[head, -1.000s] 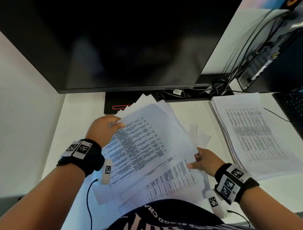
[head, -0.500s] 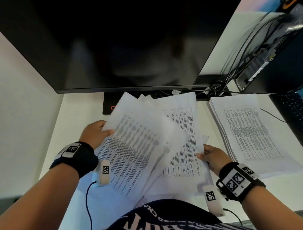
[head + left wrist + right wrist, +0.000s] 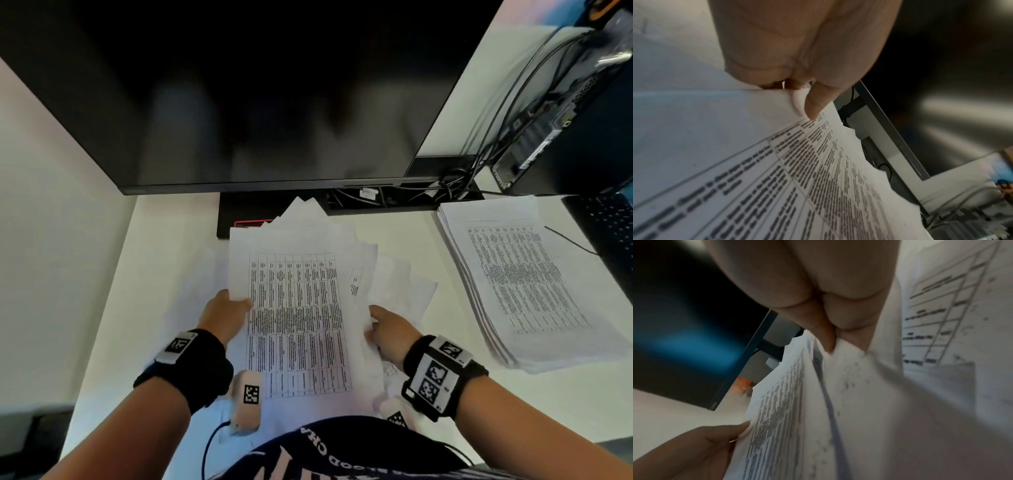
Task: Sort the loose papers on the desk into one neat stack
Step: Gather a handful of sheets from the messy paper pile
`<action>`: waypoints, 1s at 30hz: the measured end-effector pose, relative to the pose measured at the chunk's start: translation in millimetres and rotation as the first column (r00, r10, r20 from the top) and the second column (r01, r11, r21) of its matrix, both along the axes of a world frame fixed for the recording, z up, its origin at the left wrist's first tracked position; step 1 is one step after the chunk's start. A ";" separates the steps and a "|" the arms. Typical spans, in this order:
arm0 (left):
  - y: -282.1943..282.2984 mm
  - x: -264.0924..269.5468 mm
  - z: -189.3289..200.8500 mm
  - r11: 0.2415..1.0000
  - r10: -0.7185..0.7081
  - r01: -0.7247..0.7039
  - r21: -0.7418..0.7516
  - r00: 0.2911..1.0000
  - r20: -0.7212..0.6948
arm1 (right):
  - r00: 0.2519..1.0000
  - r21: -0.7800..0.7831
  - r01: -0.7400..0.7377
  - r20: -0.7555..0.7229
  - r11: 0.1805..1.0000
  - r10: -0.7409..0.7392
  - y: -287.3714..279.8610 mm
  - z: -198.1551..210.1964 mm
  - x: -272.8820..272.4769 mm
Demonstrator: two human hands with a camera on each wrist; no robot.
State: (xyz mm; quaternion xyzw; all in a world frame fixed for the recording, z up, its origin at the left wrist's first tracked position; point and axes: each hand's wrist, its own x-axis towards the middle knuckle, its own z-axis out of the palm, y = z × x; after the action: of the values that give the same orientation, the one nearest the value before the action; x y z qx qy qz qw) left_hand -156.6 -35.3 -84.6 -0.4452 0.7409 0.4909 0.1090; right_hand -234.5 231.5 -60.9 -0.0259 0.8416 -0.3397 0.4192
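A bundle of loose papers (image 3: 298, 318), white sheets printed with tables, is held up over the white desk (image 3: 164, 246) in front of me. My left hand (image 3: 227, 313) grips its left edge, thumb on the top sheet (image 3: 777, 170). My right hand (image 3: 387, 329) pinches the right edge of the bundle (image 3: 838, 386). Several sheets fan out unevenly behind and to the right of the top one (image 3: 397, 284). My left hand (image 3: 701, 449) also shows low in the right wrist view.
A stack of printed papers (image 3: 524, 281) lies on the desk at the right. A large dark monitor (image 3: 239, 92) hangs over the back of the desk, its stand base (image 3: 236, 219) behind the bundle. Cables (image 3: 455, 185), a computer case (image 3: 575, 113) and a keyboard (image 3: 613, 222) sit at far right.
The fanned, tilted sheets have swung round to lie nearly straight and closer together. Both hands have moved inward along the bundle's side edges.
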 end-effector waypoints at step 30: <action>12.7 77.7 31.5 0.890 -0.003 0.180 0.420 0.922 -0.388 | 0.965 0.204 -0.158 -0.174 0.966 0.195 -1.9 -4.2 -42.5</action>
State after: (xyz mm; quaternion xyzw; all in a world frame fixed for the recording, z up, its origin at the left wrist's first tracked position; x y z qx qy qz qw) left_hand -78.9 -22.6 -53.1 -0.2692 0.6354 0.7185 0.0875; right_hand -277.0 229.6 -65.1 -0.0941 0.9007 -0.2155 0.3652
